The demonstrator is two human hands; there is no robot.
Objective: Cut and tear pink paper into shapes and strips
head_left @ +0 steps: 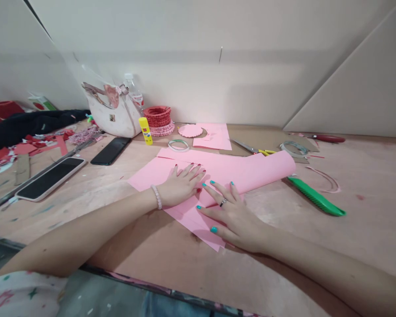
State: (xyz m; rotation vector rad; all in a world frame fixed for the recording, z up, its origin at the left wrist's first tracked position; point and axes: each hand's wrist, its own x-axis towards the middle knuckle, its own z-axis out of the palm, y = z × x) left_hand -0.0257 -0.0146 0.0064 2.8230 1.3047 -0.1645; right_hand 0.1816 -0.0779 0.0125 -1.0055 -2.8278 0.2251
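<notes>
A large sheet of pink paper (231, 165) lies on the table, its right end curled into a roll. My left hand (178, 186), with a beaded bracelet at the wrist, rests flat on the paper with fingers spread. Close beside it, my right hand (234, 213) lies palm down on the same paper, fingers apart and a ring on one of them. Neither hand grips anything. Under the right fingers, paper edges overlap, and the palms hide part of the sheet.
Behind the paper are a glue stick (145, 131), a tape roll (178, 145), scissors (251, 147) and a stack of red rings (157, 116). A green cutter (317, 197) lies right. Two phones (51, 179), a handbag (114, 112) and red scraps (26, 149) are left.
</notes>
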